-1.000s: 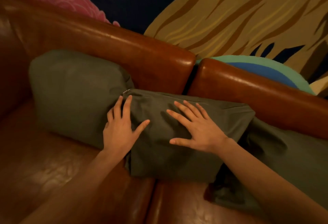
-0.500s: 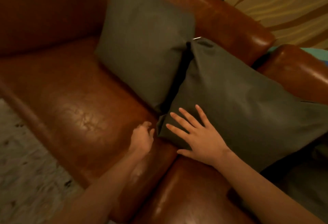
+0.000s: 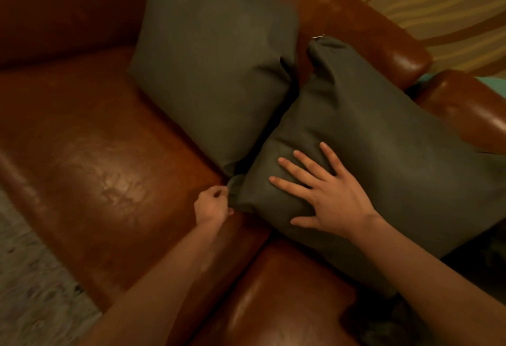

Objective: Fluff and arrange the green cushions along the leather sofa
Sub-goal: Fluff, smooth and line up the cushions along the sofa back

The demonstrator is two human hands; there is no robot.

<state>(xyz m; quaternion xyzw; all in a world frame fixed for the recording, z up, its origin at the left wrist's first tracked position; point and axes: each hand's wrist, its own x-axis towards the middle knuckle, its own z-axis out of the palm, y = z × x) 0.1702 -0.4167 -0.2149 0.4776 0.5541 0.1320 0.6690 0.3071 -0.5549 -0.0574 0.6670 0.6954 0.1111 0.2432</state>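
Two green cushions lean against the back of the brown leather sofa [image 3: 90, 159]. The left cushion [image 3: 216, 52] stands upright near the sofa's corner. The middle cushion [image 3: 383, 132] lies beside it, its zip pull at the top corner. My right hand [image 3: 325, 195] rests flat on the middle cushion's lower part, fingers spread. My left hand [image 3: 212, 204] is curled at that cushion's bottom-left corner, fingers pinching the fabric. A third green cushion [image 3: 482, 258] shows dimly at the far right, mostly hidden by my right arm.
The sofa's armrest rises at the upper left. A seam between two seat pads [image 3: 246, 249] runs under my left forearm. A pale speckled rug [image 3: 32, 285] lies at the lower left. A painted wall [image 3: 449, 14] stands behind the sofa back.
My view swung left and down. My left hand slid off the cushion's face to its bottom-left corner and closed on it. My right hand moved lower on the same cushion.
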